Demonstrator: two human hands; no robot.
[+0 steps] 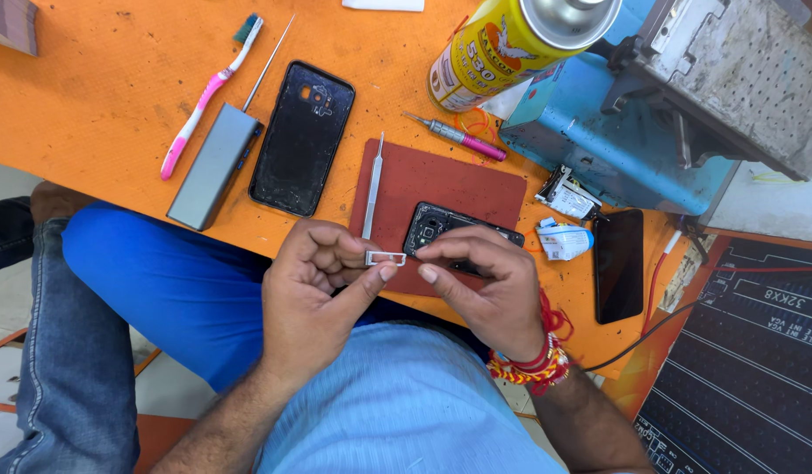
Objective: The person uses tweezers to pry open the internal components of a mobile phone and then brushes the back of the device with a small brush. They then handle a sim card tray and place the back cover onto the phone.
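Observation:
My left hand pinches a small silver card tray between thumb and fingers. My right hand rests over an opened black phone body on a dark red mat, its fingertips next to the tray. A thin metal pry tool lies along the mat's left edge. A removed black back cover lies on the orange table to the left.
A grey metal box, a pink toothbrush and a thin rod lie at left. A yellow spray can, a small screwdriver, a blue machine, a black phone screen and crumpled white scraps lie at right.

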